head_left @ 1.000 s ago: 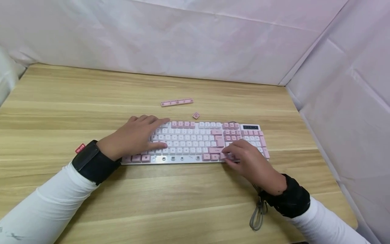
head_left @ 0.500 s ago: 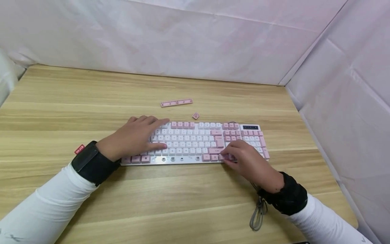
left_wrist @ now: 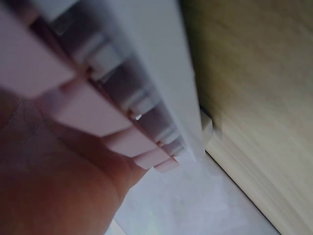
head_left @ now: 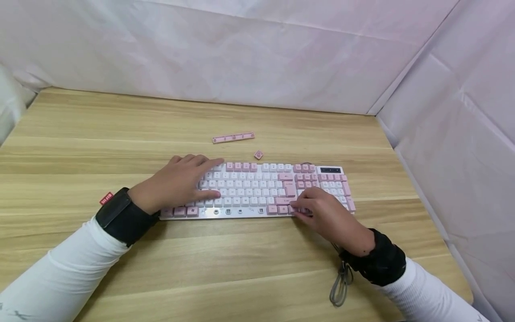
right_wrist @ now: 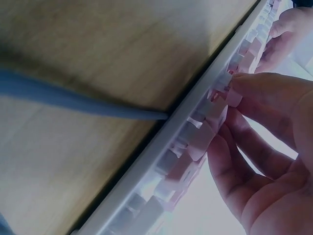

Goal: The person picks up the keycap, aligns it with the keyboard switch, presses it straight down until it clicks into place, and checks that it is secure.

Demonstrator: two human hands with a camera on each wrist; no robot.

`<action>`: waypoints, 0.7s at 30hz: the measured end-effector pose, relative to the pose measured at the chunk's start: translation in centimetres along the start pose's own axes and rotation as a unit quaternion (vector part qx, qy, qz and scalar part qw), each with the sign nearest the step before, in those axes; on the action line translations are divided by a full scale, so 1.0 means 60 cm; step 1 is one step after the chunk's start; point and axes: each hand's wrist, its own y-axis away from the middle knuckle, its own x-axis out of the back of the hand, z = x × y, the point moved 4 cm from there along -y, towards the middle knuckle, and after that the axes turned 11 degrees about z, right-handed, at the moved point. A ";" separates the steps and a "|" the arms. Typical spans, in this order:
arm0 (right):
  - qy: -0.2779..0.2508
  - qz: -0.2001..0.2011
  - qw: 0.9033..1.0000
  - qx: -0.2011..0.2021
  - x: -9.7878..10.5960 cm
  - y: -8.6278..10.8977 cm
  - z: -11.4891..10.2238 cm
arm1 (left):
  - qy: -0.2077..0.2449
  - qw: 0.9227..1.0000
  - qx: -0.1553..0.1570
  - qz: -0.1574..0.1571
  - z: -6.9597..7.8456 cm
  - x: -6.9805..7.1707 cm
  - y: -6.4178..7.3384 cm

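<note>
A white keyboard (head_left: 241, 214) with white and pink keys lies on the wooden table. My left hand (head_left: 177, 185) rests flat over its left end, thumb and forefinger spread across the keys; the left wrist view shows the palm (left_wrist: 73, 181) against pink keys (left_wrist: 93, 110). At the right of the bottom row, my right hand (head_left: 327, 214) pinches a pink keycap (right_wrist: 234, 97) between thumb and fingers, right at its place in the row. Between the pink keys on either side, the bottom row shows bare white plate with exposed sockets (head_left: 228, 211).
Behind the keyboard lie a long pink spacebar keycap (head_left: 233, 137) and a small pink keycap (head_left: 258, 154), both with undersides up. A bundled grey cable (head_left: 341, 286) lies below the right wrist. White cloth (head_left: 241, 53) stands along the table's back and right.
The right fingers have sunk slightly with the pink keycap, which sits lower in the row. My left hand has stayed in place.
</note>
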 end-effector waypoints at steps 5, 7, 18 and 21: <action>0.007 0.016 1.000 0.015 0.002 0.000 -0.001 | 0.000 1.000 -0.001 -0.003 0.001 0.000 0.000; 0.012 0.024 0.999 0.020 0.003 -0.002 -0.002 | -0.001 1.000 -0.005 0.001 0.001 0.000 -0.001; -0.019 0.037 0.999 0.017 0.004 -0.001 -0.002 | 0.001 1.000 -0.009 0.008 -0.001 -0.002 -0.002; -0.017 0.036 0.999 0.024 0.003 0.001 -0.003 | 0.004 1.000 -0.005 0.005 -0.001 -0.002 -0.001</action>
